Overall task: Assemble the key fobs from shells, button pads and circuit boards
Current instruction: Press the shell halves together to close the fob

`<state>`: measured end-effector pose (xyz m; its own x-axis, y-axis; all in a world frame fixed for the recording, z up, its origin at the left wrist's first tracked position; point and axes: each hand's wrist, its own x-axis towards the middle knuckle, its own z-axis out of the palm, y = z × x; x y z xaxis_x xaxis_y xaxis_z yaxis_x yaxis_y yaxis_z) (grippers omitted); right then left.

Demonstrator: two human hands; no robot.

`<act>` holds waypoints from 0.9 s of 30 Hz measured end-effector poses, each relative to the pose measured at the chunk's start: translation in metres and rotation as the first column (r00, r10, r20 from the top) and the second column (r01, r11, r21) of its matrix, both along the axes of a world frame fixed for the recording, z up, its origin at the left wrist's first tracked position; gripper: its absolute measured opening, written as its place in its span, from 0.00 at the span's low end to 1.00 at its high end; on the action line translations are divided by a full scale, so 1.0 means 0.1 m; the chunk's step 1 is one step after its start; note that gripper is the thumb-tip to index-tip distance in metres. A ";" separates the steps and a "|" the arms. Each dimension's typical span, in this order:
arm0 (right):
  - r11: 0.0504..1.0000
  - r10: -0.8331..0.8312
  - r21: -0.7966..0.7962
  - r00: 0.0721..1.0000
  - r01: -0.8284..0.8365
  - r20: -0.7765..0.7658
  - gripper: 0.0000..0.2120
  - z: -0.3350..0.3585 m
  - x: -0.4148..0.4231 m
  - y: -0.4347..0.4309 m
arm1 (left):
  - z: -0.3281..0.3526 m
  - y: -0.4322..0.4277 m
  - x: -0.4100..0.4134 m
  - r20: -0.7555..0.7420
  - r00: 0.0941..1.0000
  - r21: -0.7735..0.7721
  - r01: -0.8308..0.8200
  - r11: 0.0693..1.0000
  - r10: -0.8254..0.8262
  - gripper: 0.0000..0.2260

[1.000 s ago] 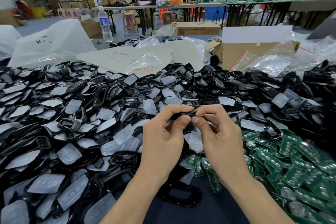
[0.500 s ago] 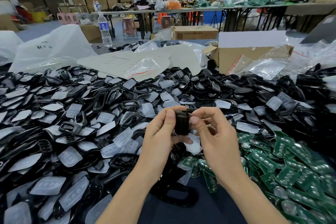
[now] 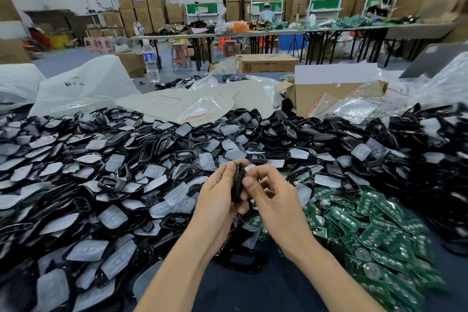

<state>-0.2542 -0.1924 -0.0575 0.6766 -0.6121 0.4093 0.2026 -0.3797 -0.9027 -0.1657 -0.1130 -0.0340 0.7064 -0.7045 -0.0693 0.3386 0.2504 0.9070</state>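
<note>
We've got the black shell (image 3: pixel 238 183) stood edge-on between both hands. Our left hand (image 3: pixel 215 200) wraps it, fingers curled round the far side. Our right hand (image 3: pixel 276 202) pinches the same shell from the opposite side, with the thumb tip pressed on its edge. There's a pale scrap at the top of the pinch, maybe a button pad going in, but it's blurry and we can't tell what's seated inside.

What worries us from here:
- Squeezing the halves shut with the pad crooked. We're seeing it edge-on, so a folded corner would be easy to miss, and we'd guess the buttons end up mushy or stuck.
- Pressing too hard at one end. The thumb's load is all on one edge, so the clips there could snap or the far end could pop open.
- Dropping it. Straight below the grip is a bare patch of table (image 3: pixel 253 291), but left of and beyond the grip it's a heap of loose shells (image 3: pixel 157 144) and clear pads (image 3: pixel 112 215). A half-built fob would vanish in there.
- Reaching right of the grip for the green circuit boards (image 3: pixel 379 225) one-handed could let the shell twist open.
</note>
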 end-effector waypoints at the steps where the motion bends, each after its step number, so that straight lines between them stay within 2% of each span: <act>1: 1.000 0.009 0.008 1.000 -0.009 0.012 0.02 0.02 -0.02 0.02 | 0.02 0.01 -0.03 -0.007 1.000 -0.011 -0.021 1.000 0.021 0.14; 4: 0.998 -0.017 0.053 0.999 0.015 0.034 0.07 0.07 -0.11 0.11 | 0.09 0.02 -0.19 -0.014 0.998 -0.059 -0.059 0.997 0.058 0.12; 6: 0.995 -0.043 0.094 0.998 0.039 0.049 0.07 0.11 -0.21 0.16 | 0.14 0.02 -0.32 -0.003 0.998 -0.086 -0.062 0.994 0.062 0.11; 9: 0.983 -0.100 0.167 0.990 0.083 0.096 0.05 0.20 -0.40 0.20 | 0.26 -0.02 -0.54 0.003 1.000 -0.158 -0.025 0.987 0.026 0.10; 11: 0.962 -0.137 0.256 0.979 0.096 0.148 0.08 0.28 -0.56 0.22 | 0.35 -0.06 -0.71 0.024 0.999 -0.178 0.027 0.984 -0.023 0.09; 13: 0.921 -0.180 0.378 0.961 0.090 0.210 0.10 0.34 -0.74 0.22 | 0.43 -0.13 -0.92 0.061 0.995 -0.159 0.084 0.984 -0.075 0.08; 17: 0.783 -0.294 0.621 0.891 0.018 0.346 0.07 0.39 -1.17 0.20 | 0.50 -0.24 -1.45 0.089 0.980 -0.159 0.190 0.969 -0.178 0.08; 22: 0.672 -0.513 0.740 0.707 -0.022 0.487 0.09 0.41 -1.78 0.19 | 0.50 -0.42 -2.15 0.132 0.932 -0.178 0.358 0.917 -0.338 0.11; 25: 0.605 -0.651 0.795 0.546 -0.046 0.527 0.17 0.37 -2.23 0.13 | 0.48 -0.60 -2.66 0.200 0.861 -0.090 0.492 0.866 -0.468 0.13; 27: 0.536 -0.746 0.844 0.452 -0.029 0.490 0.20 0.39 -2.55 0.07 | 0.49 -0.71 -3.02 0.218 0.796 -0.015 0.581 0.814 -0.564 0.13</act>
